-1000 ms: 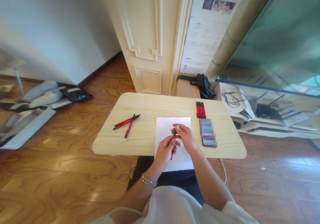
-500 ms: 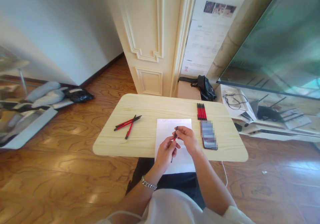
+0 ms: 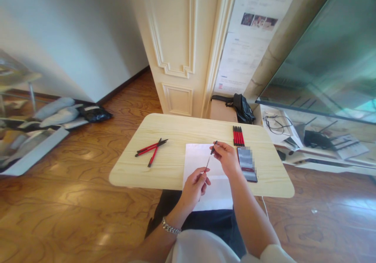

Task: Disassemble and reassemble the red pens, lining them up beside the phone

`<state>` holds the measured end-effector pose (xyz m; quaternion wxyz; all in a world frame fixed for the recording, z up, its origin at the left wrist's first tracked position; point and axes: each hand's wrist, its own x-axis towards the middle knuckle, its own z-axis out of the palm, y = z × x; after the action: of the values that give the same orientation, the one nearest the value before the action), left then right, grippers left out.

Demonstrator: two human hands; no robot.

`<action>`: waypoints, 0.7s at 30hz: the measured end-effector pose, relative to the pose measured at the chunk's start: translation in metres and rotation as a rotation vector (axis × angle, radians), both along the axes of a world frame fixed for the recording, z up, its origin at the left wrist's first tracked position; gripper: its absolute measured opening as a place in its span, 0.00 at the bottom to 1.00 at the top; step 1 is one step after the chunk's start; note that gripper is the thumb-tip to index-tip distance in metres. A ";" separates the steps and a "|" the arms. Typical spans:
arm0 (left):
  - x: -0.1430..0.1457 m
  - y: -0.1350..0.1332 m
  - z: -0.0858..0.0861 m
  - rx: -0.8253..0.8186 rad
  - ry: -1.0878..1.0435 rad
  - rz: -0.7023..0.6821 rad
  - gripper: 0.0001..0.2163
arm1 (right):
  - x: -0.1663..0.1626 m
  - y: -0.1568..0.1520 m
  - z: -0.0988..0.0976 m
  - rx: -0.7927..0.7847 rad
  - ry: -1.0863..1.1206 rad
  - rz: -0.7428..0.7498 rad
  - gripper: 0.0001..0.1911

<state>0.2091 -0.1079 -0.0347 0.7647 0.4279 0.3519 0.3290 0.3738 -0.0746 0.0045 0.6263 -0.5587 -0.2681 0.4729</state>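
Above a white sheet of paper (image 3: 217,196), my left hand (image 3: 195,185) is closed around a red pen barrel (image 3: 205,171), most of it hidden by the fingers. A thin refill (image 3: 208,161) shows between the barrel and my other hand. The black front section of the pen (image 3: 214,148) is pinched in my right hand (image 3: 226,158), up and to the right of the barrel. Three red and black pens (image 3: 152,150) lie crossed on the table's left side. Several similar pens (image 3: 238,136) form a tidy row at the right.
A phone (image 3: 247,167) lies on the pale wooden table (image 3: 164,169), just below the pen row. Beyond the table are a black bag (image 3: 243,108) on a box and a white cabinet with cables (image 3: 277,124). A white cord hangs at the table's front right.
My right hand has moved up and right with the black front section, away from the red barrel in my left hand. The thin refill now shows between them.
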 end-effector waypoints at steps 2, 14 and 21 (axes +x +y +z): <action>-0.006 0.000 -0.001 -0.028 -0.009 0.012 0.18 | 0.001 0.005 -0.005 -0.007 -0.055 -0.026 0.19; -0.021 0.007 -0.003 -0.054 -0.057 0.142 0.17 | -0.041 0.007 -0.047 -0.320 -1.142 0.194 0.07; -0.016 0.007 -0.005 -0.075 -0.085 0.125 0.17 | -0.032 -0.003 -0.031 -0.201 -0.915 0.157 0.17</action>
<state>0.1936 -0.1006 -0.0400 0.7723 0.3619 0.3574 0.3807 0.3415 -0.0775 -0.0264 0.3492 -0.7456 -0.5107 0.2477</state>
